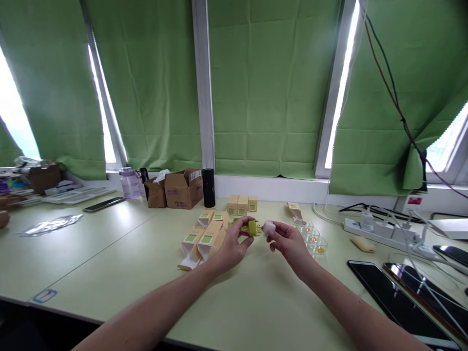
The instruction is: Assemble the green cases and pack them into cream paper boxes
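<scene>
My left hand [232, 246] pinches a small yellow-green block-shaped piece [252, 228] between thumb and fingers. Close to its right, my right hand [292, 246] grips a small white rounded piece [269, 228] by the fingertips. The two pieces are nearly together above the table; whether they touch I cannot tell. Left of my left hand lie several small cream cartons [191, 246] with green labels, some with open flaps. Several small clear cups [320, 246] with yellowish spots inside stand just beyond my right hand. More yellow-green bits show behind the held pieces, partly hidden.
At the back stand small cream boxes [242, 205], a black bottle [208, 188], a cardboard box [183, 190] and a purple jug [130, 184]. A power strip [387, 233] with cables and a dark tablet [393, 297] are on the right. A phone [104, 204] lies left.
</scene>
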Demonstrator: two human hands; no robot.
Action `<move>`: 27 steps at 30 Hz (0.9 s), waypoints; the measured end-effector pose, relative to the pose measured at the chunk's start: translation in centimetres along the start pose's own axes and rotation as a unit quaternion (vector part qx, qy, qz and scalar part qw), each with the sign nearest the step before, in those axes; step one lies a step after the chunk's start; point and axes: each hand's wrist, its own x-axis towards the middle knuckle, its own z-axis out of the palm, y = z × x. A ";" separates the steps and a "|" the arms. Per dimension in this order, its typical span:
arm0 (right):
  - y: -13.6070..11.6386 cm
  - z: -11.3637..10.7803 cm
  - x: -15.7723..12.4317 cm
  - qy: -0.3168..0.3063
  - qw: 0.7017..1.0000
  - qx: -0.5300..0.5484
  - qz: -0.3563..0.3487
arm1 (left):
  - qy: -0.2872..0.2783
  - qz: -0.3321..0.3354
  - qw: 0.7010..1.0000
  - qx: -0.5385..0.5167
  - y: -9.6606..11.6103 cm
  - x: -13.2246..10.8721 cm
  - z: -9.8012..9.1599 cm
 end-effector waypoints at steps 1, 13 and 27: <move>0.0 0.1 0.0 0.000 1.000 -0.015 -0.006 | -0.001 0.002 1.000 0.006 0.0 0.0 0.0; 0.6 0.4 -0.3 -0.057 0.989 -0.121 -0.060 | -0.026 0.035 0.997 0.064 0.8 -0.4 0.2; 1.1 0.6 -0.4 -0.046 0.987 -0.130 -0.080 | -0.005 0.048 0.994 0.097 0.7 -0.5 0.2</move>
